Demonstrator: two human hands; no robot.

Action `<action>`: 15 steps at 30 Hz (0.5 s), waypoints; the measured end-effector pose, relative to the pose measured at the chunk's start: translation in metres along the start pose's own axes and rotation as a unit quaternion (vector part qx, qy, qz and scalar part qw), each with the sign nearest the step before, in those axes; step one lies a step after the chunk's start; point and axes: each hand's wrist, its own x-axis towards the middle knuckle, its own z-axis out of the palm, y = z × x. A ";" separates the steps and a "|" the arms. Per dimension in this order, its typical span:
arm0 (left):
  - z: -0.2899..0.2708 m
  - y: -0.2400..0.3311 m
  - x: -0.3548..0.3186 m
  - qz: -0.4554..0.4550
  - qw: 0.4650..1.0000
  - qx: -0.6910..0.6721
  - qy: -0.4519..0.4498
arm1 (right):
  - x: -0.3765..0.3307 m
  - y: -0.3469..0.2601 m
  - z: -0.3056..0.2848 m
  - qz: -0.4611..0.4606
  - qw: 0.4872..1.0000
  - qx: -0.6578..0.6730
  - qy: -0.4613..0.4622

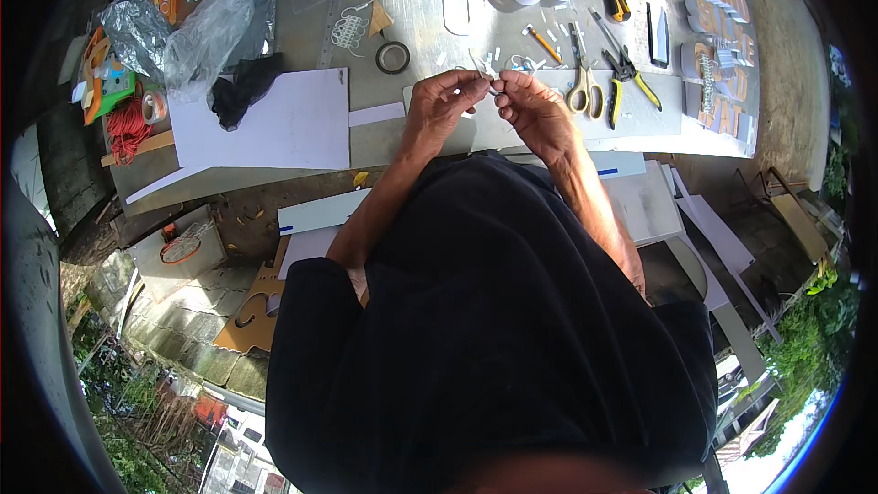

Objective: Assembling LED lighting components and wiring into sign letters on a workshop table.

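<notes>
A black shirt [512,311] fills the foreground, below the near edge of the table [416,0]. A white sheet [283,128] lies by that edge, toward the left corner. Above the middle of the near edge, the left hand [444,105] and right hand [541,114] meet, pinching a pale piece [487,64]. Scissors [583,91] lie to their right. So slight a hold could let the piece slip among the scraps [526,64] nearby. It lies between both hands' fingertips, jutting toward the far edge; exact contact is too small to tell.
</notes>
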 end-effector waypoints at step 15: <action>-0.036 0.028 -0.018 0.005 0.989 -0.131 -0.071 | -0.018 -0.031 0.069 -0.160 0.892 -0.420 0.050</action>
